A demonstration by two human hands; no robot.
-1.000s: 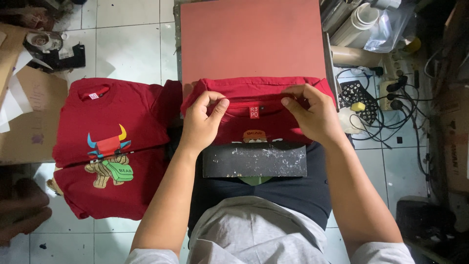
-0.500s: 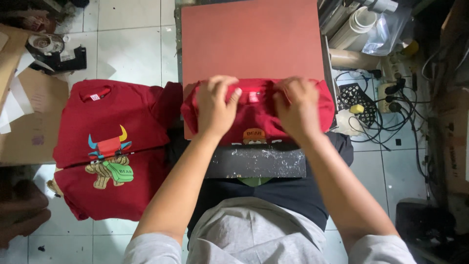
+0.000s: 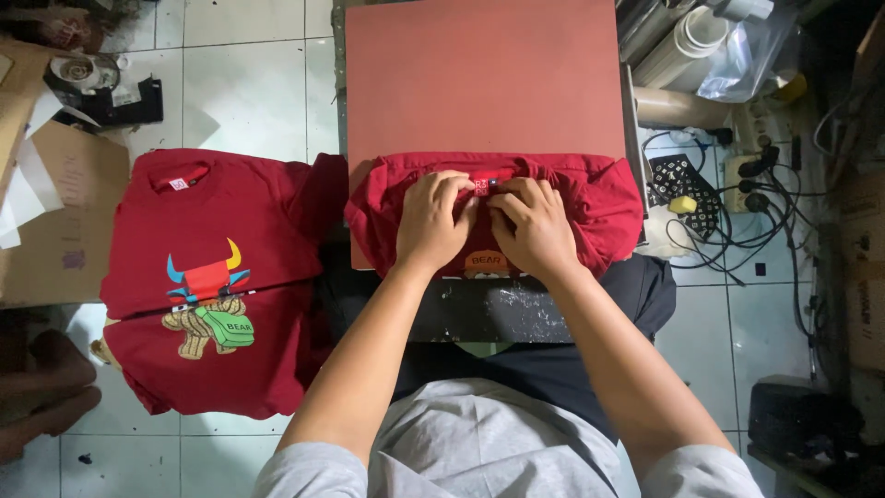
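Both hands, the left hand (image 3: 431,221) and right hand (image 3: 533,226), pinch the red shirt (image 3: 590,198) collar with curled fingers, holding it centred on the red pad (image 3: 479,83).

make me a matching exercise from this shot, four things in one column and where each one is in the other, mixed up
Things:
1. red shirt under both hands
2. printed red shirts
3. rolls of film
4. yellow block

Places:
a. stacked to the person's left
b. on the near edge of the red pad
c. among black cables at the right
d. top right corner

The left hand and right hand rest on thing 1.

Pairs: 1-b, 2-a, 3-d, 4-c
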